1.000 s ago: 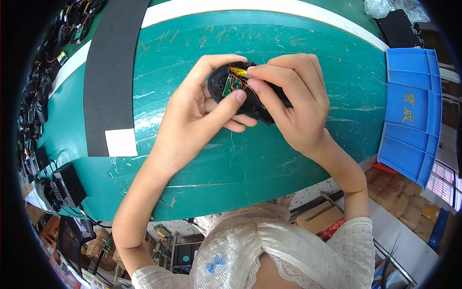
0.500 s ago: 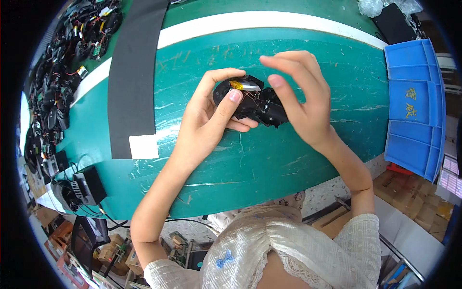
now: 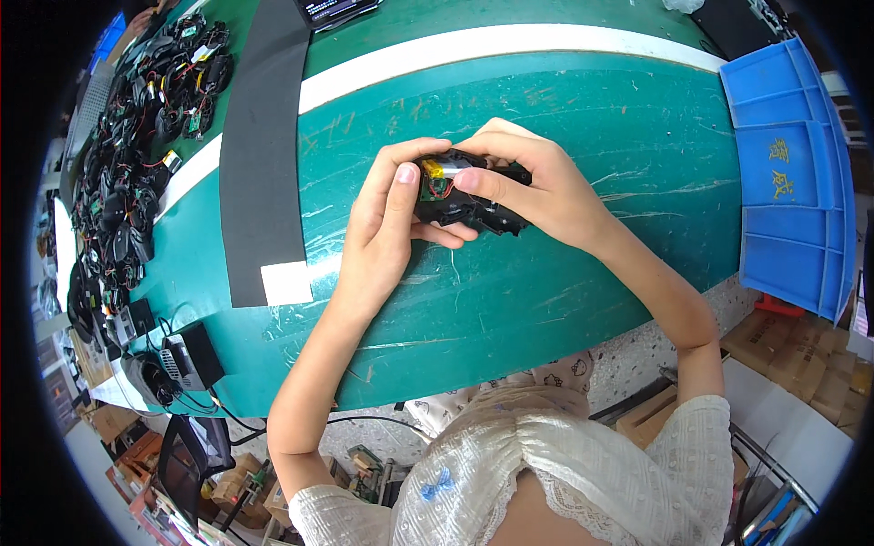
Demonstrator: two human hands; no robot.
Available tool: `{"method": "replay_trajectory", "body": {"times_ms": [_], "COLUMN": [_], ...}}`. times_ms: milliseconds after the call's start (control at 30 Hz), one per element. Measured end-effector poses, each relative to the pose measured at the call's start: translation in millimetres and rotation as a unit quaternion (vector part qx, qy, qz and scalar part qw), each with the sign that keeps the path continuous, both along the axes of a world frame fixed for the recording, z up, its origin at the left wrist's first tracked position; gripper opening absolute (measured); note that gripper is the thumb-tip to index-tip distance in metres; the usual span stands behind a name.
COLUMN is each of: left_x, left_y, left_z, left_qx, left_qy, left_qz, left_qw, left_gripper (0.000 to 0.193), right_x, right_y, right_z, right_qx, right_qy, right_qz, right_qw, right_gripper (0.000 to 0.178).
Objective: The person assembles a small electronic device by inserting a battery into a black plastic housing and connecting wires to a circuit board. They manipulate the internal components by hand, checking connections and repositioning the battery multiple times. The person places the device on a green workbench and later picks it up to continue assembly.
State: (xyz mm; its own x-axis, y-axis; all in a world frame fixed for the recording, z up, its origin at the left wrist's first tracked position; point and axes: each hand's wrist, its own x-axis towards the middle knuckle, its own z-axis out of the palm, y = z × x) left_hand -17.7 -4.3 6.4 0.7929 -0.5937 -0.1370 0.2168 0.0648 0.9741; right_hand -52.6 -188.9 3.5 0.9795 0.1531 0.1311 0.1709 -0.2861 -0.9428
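Between both hands, above the green table, is an opened black plastic housing [image 3: 473, 217], rounded like a computer mouse. Inside it shows a silver battery [image 3: 448, 171] with yellow tape at one end, beside thin red wires and a bit of green circuit board. My left hand [image 3: 382, 205] wraps the left end, thumb on the near side and fingers behind and below. My right hand [image 3: 546, 187] closes on the right part, its thumb pressed across the battery's right end. Its fingers hide the housing's far right side.
A long heap of similar black parts [image 3: 114, 205] with wires and boards lines the left side. A dark grey mat [image 3: 264, 164] with a white card [image 3: 287, 283] lies nearer. Black powered boxes [image 3: 193, 355] stand at the left front. Blue bins [image 3: 787, 173] stand at right.
My right hand, apart from the housing with raised fingers before, has come down and gripped it. The housing's two parts look closer together, and my left thumb has shifted left, uncovering wires.
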Motion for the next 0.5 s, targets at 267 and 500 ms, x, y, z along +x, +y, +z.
{"method": "replay_trajectory", "body": {"times_ms": [267,500], "left_x": [1.6,-1.0], "left_y": [1.4,-0.8], "left_z": [-0.6,-1.2], "left_qx": [-0.013,0.008], "left_qy": [0.005,-0.013], "left_qz": [-0.017,0.002], "left_qw": [1.0,1.0], "left_gripper": [0.038,0.038], "right_x": [-0.4,-2.2], "right_y": [2.0,3.2], "right_z": [-4.9,-2.5], "right_qx": [0.032,0.046], "right_qy": [-0.016,-0.02], "right_qz": [-0.029,-0.027], "right_qw": [0.999,0.998], "right_gripper": [0.035,0.031]}}
